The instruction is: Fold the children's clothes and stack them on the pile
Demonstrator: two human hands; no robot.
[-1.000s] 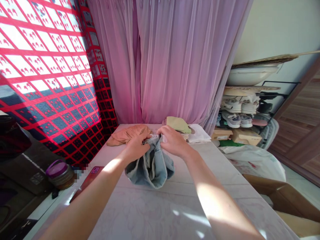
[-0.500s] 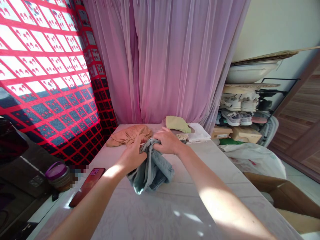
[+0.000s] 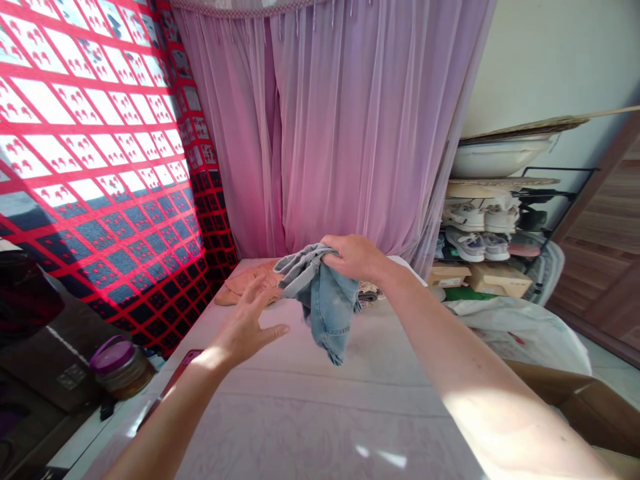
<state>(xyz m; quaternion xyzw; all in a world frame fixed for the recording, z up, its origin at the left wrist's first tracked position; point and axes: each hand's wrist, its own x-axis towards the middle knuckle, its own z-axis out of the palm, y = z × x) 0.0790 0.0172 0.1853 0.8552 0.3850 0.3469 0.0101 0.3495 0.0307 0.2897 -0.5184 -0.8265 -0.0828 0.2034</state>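
Note:
A light-blue denim garment (image 3: 327, 307) hangs above the table, bunched at its waistband; whether it is shorts or a skirt I cannot tell. My right hand (image 3: 353, 257) grips it by the upper edge, fingers closed round the cloth. To its left, my left hand (image 3: 250, 327) is spread, thumb apart from the fingers, holding nothing. Behind the left fingers lies an orange-brown cloth garment (image 3: 243, 283), crumpled on the table. Folded clothes (image 3: 369, 293) behind the denim are mostly hidden by it and my right hand.
The pale patterned table (image 3: 300, 413) carries a red phone (image 3: 173, 380), partly covered by my left forearm. A purple-lidded jar (image 3: 120, 363) stands at left. Pink curtains (image 3: 340, 147) hang behind. At right are a shoe rack (image 3: 493, 223), a plastic bag (image 3: 530, 333) and a cardboard box (image 3: 575, 400).
My left hand has let go of the denim garment and moved left and down, opening. My right hand has lifted the garment, which now hangs from it. The view has tilted up slightly.

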